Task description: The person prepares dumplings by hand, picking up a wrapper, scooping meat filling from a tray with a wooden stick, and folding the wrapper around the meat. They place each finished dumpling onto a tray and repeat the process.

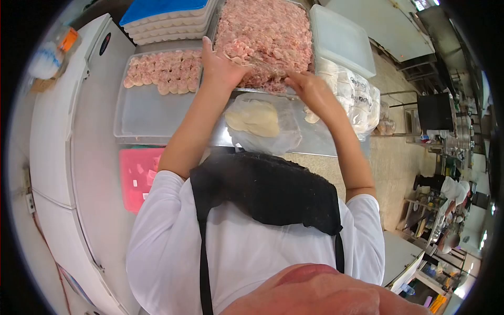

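Note:
A deep tray (313, 31) of pink minced meat (265, 26) is in front of me at the top of the view. At its near left corner, my left hand (223, 65) is cupped with the thumb raised, around what looks like a thin dumpling wrapper (229, 56) with a lump of meat on it. My right hand (315, 92) is closed on a thin flat spatula (269, 66), whose blade reaches left over the meat. Below the hands, a stack of pale round wrappers (257, 119) lies on a clear plastic bag (291, 137).
To the left, a translucent tray (152, 116) bears rows of filled dumplings (168, 71). Stacked trays with a blue top (163, 11) stand behind it. On the right are a plastic lid (344, 39) and bagged wrappers (359, 102). A pink container (137, 173) sits lower left, beside a white refrigerator (55, 136).

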Demonstrator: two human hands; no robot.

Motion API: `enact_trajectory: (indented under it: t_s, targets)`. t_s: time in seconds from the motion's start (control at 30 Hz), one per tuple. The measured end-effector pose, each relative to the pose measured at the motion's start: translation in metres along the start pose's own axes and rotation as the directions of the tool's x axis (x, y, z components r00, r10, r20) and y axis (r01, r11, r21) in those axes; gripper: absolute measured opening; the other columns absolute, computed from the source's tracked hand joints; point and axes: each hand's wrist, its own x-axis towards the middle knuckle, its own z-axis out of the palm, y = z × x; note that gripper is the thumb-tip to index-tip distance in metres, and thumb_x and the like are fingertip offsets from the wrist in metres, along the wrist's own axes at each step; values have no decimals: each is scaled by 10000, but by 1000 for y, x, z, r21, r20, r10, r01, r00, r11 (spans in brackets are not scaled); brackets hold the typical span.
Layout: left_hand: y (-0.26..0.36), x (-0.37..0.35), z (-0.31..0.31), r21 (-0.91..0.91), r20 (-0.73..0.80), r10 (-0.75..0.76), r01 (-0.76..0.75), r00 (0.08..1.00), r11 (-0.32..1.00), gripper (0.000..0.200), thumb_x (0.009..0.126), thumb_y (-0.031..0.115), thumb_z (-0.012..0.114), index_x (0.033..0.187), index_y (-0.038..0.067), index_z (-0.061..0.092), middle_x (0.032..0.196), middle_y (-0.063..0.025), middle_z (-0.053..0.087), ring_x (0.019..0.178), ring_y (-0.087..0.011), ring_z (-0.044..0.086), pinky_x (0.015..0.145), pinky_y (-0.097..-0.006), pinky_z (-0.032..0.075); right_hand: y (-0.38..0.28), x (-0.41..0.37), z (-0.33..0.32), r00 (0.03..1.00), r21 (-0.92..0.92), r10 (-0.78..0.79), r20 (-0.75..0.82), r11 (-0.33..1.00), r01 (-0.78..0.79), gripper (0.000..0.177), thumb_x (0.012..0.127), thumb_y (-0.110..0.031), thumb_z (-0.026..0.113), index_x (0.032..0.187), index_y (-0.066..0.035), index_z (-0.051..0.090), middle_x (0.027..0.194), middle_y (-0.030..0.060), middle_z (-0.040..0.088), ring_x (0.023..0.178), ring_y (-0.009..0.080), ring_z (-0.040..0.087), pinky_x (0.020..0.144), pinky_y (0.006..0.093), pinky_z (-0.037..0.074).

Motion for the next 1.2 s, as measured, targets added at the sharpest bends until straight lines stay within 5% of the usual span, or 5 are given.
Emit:
enact_trajectory:
  t_s: [0.1,0.43,0.67,0.93,1.2]
  targets:
    - [-8,8,-2,-8,-23,46,-47,999,999,678,915,577,379,1337,49,434,1423,-195,370,1347,-376,293,1095,-619,143,-25,-3,-58,986,-286,123,108,954,-88,232,899,-206,572,1047,-44,648,882,186,626,801,365,606,673,438,478]
    - [-43,15,-3,165,309,66,-121,949,979,433,878,199,589,1279,76,481,1172,-96,564,1134,-276,522,970,-495,427,59,-13,-59,998,476,45,40,877,-59,334,961,-301,527,1102,-23,646,698,58,566,638,155,523,590,297,436]
    - [-50,-18,38,732,676,91,-652,731,-200,623,753,194,744,1321,130,495,1265,-77,557,1005,-227,612,946,-378,457,67,-31,-85,932,552,56,357,792,-259,370,956,-325,531,1135,-19,638,805,88,609,714,149,536,682,277,442]
    - [-51,-11,23,592,712,-36,-627,701,-506,397,732,330,755,1031,79,683,957,-88,684,932,-206,630,877,-308,470,108,-21,-26,968,564,-189,164,823,65,344,908,-289,608,1134,-31,635,1006,175,672,874,245,650,794,315,485]
    - [-48,32,-16,943,316,56,-307,947,-129,532,726,440,735,1057,37,632,1063,-135,632,971,-239,586,853,-344,449,96,-26,-32,979,161,-121,-164,976,148,282,931,-295,516,1132,-131,628,902,143,651,818,347,626,715,429,496]
